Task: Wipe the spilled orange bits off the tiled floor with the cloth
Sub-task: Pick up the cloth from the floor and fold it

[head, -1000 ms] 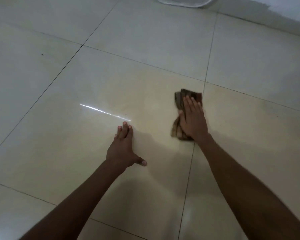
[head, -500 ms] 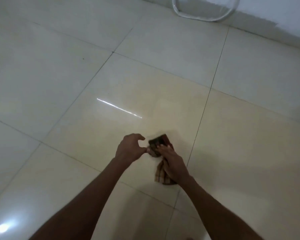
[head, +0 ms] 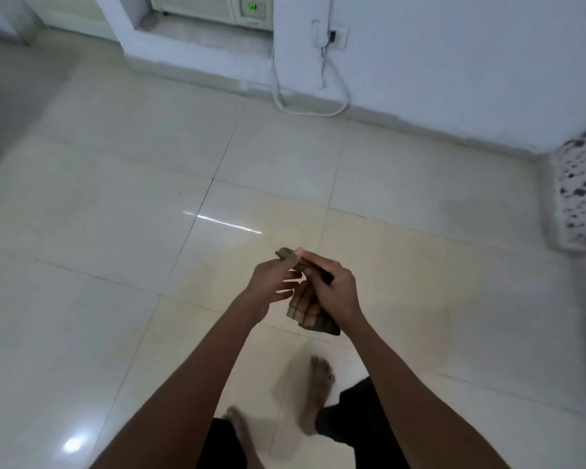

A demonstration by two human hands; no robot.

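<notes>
Cloth is off the tiled floor, held mid-air at frame centre. Right hand grips it, fingers curled round the bunched top – the brown checked tail hangs toward 6 o'clock. Left hand pinches the top edge at 12 o'clock, other fingers loose. No orange bits discernible. Bare feet at 6; white cable at 12.

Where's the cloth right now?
In the head view the cloth is off the floor, mid-frame, gripped by the right hand, with the left hand touching its top end.
</notes>
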